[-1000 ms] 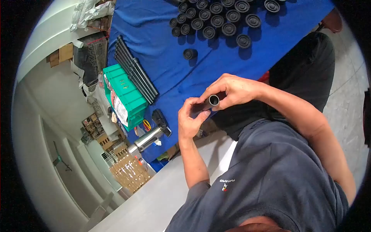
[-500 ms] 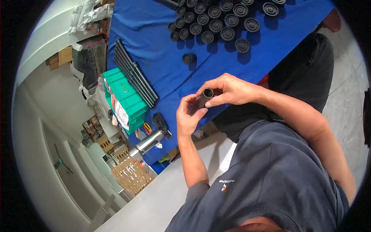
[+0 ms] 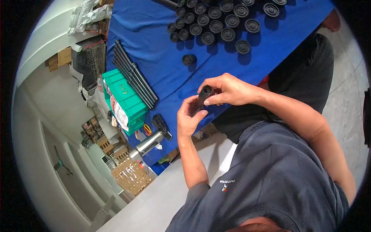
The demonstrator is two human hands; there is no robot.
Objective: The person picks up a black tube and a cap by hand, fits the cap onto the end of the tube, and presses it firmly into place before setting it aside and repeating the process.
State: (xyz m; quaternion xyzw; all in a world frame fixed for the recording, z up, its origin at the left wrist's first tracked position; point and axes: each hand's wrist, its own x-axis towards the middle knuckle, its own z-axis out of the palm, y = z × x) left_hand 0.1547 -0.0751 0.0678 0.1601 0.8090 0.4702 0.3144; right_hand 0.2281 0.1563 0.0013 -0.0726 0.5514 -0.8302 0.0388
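Observation:
A dark hollow tube (image 3: pixel 201 97) is tilted between my two hands, its round open end facing up. My left hand (image 3: pixel 189 116) wraps round the lower part, thumb and fingers on opposite sides. Near the open end, my right hand (image 3: pixel 226 91) grips the tube between thumb and fingers. The far end of the tube is hidden by my left hand. Beyond my hands, a single black round piece (image 3: pixel 189 59) stands on the blue cloth (image 3: pixel 162 54).
Several black ribbed round pieces (image 3: pixel 215 26) stand at the cloth's far side. Long black rods (image 3: pixel 135 75) lie beside a green crate (image 3: pixel 123 94) on the left. A metal cylinder (image 3: pixel 148 143) with a black fitting and yellow-handled scissors (image 3: pixel 147 129) are near the crate.
The tube's open end has shifted slightly up and left, and the tube shows more narrowly between my fingers. Both hands have barely moved and keep their hold.

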